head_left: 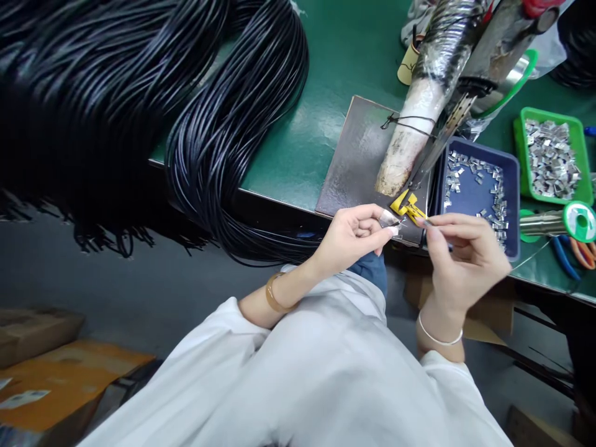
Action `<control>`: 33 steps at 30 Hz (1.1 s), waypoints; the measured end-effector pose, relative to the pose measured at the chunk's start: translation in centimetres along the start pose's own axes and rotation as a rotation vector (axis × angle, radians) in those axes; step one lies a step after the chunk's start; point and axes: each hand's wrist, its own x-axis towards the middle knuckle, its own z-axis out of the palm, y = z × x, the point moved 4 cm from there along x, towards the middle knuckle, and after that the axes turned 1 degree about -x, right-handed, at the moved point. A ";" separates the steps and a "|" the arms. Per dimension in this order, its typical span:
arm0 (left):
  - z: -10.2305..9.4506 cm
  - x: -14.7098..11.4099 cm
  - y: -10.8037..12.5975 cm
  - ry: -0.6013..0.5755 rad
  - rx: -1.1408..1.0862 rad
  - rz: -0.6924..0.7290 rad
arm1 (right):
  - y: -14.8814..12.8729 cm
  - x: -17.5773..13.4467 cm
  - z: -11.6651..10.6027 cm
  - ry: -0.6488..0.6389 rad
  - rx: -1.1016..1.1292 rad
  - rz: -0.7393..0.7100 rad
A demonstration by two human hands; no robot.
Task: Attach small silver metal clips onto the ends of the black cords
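Note:
My left hand (356, 234) pinches the end of a black cable (397, 224) between thumb and fingertips. Thin bare wires stick out of that end. Across from it, my right hand (465, 254) is closed in a pinch on something small and dark, too small to make out. Just beyond the fingertips, a yellow clip-like piece (410, 206) sits at the lower end of a metal arm (435, 146). Beneath it is a dark board (351, 155) at the table's front edge.
Black cable bundles (237, 124) cover the left and hang over the edge. A plastic-wrapped tube (410, 130) slants down. Small metal parts fill a blue tray (514, 186) and a green tray (522, 155). A wire spool (580, 221) and pliers (565, 257) lie right.

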 end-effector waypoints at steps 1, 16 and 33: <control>0.1 0.1 0.0 0.008 0.014 0.020 | 0.3 -0.2 0.6 -0.037 0.029 0.016; 0.9 0.3 -0.1 -0.192 0.109 -0.099 | 2.4 -0.9 1.5 -0.202 0.081 -0.002; 0.1 0.1 0.5 -0.012 0.331 0.198 | 3.8 -1.5 2.0 -0.213 0.300 0.193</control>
